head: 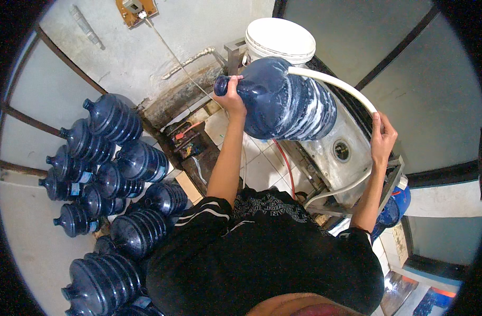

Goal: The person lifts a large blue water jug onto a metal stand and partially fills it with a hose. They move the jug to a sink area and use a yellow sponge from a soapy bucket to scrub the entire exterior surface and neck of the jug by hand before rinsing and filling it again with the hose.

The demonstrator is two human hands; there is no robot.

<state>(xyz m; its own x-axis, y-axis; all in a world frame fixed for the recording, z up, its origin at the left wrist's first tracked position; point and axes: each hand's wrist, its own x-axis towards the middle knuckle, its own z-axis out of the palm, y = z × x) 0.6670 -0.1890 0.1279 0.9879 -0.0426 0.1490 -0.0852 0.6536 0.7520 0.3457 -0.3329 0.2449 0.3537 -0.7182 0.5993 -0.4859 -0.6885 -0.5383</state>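
My left hand (233,96) grips the neck of a large blue plastic water jug (264,102), which lies tilted on its side over a metal sink (322,158). White suds streak the jug's ribbed body. In my right hand (383,134) is a cream-coloured hose (343,85), which arcs leftward so that its tip is at the jug's shoulder. Whether water runs from the tip cannot be made out. The lower length of hose loops down along the sink's near side. A round drain (341,151) shows in the sink's basin, right of the jug.
A white lidded bucket (280,39) stands behind the jug. Several blue water jugs (114,118) crowd the floor at left. A red hose (285,166) crosses the tiles below the sink. A cord (173,55) hangs from a wall-mounted socket board (126,17). Blue containers (395,207) sit at right.
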